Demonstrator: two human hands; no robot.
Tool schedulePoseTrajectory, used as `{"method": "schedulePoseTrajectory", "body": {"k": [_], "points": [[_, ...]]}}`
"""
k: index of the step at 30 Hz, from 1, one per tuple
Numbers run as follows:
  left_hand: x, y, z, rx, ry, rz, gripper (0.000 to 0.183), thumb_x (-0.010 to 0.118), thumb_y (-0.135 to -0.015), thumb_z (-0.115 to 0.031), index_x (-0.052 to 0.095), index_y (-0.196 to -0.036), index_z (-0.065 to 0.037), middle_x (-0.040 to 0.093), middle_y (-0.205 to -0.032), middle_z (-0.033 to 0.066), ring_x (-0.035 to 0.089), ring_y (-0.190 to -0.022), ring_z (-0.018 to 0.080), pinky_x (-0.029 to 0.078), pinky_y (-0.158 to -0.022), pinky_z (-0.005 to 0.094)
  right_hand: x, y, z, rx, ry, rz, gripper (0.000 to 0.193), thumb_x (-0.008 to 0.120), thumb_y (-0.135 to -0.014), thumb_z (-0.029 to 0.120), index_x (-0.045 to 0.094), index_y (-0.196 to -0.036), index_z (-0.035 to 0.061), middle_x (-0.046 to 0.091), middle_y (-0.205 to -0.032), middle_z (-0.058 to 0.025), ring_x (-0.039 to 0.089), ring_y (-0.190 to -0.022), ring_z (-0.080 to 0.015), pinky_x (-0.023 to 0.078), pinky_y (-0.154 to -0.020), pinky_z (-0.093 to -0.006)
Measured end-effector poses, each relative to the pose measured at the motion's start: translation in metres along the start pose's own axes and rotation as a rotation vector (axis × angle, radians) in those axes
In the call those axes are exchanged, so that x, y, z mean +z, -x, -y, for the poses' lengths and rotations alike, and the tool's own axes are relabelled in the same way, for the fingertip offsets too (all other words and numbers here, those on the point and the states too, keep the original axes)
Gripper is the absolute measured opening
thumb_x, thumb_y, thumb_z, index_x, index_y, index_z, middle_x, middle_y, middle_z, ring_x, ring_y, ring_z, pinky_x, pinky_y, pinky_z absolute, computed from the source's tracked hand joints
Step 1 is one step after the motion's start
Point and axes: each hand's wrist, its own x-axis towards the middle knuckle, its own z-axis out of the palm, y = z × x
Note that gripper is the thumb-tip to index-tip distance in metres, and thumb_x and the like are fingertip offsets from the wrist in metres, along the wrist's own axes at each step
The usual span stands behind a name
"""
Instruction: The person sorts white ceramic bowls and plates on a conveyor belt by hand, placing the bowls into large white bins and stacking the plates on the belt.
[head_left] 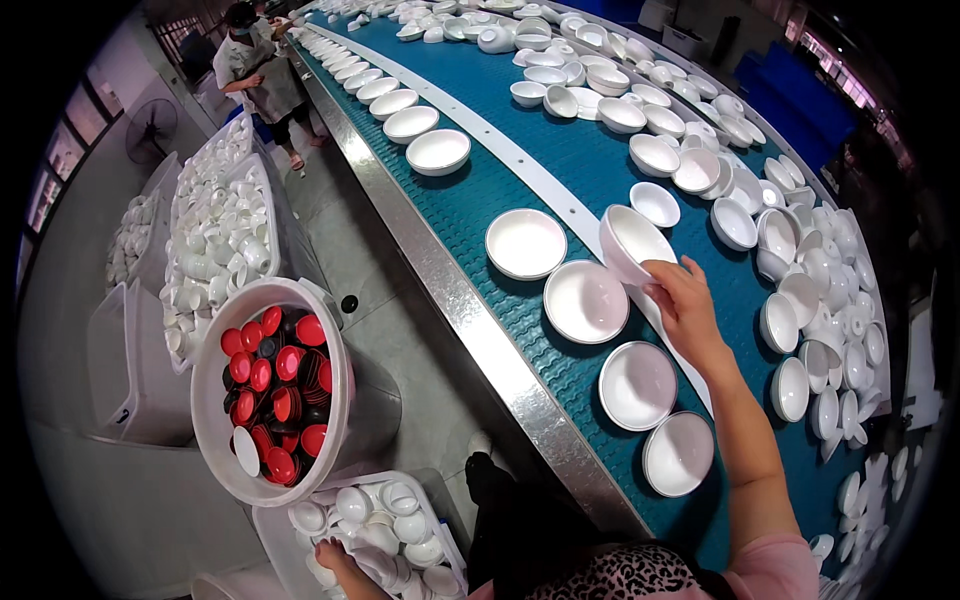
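Observation:
My right hand (684, 308) pinches the rim of a white bowl (628, 242), tilted above the white divider strip of the conveyor. Close by on the teal belt, several white bowls stand upright in a line; one white bowl (586, 302) is right beneath the held one. Low at the left, my left hand (338, 558) is down among small white cups and bowls (380, 535) in a pale plastic crate (273, 530). Its fingers look curled, but what they hold, if anything, is hidden.
A round white tub (345, 400) of red-and-black small bowls stands beside the crate. Piled white bowls (800, 300) cover the belt's right side. The metal conveyor edge (480, 355) runs between me and the bins. A co-worker (255, 65) stands at the far left.

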Motion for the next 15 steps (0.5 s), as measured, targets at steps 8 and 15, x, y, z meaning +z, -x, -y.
{"method": "schedulePoseTrajectory", "body": {"k": [8, 15], "points": [[0.35, 0.298, -0.231, 1.331, -0.016, 1.002, 0.015, 0.053, -0.092, -0.006, 0.058, -0.104, 0.002, 0.062, -0.099, 0.0094, 0.059, -0.089, 0.0155, 0.046, -0.082, 0.027, 0.155, -0.148, 0.051, -0.309, 0.081, -0.037, 0.007, 0.055, -0.075, 0.005, 0.056, -0.082, 0.0087, 0.058, -0.077, -0.0046, 0.058, -0.088, -0.0211, 0.039, -0.094, -0.0484], [0.6, 0.55, -0.175, 1.836, -0.47, 2.039, 0.022, 0.058, -0.085, -0.008, 0.059, -0.106, 0.0, 0.061, -0.108, 0.0182, 0.061, -0.094, 0.0335, 0.051, -0.08, 0.037, 0.147, -0.144, 0.021, -0.021, -0.085, 0.06, 0.032, 0.064, -0.082, 0.029, 0.06, -0.107, 0.0099, 0.059, -0.111, -0.007, 0.051, -0.116, -0.0234, 0.033, -0.101, -0.0487]]}}
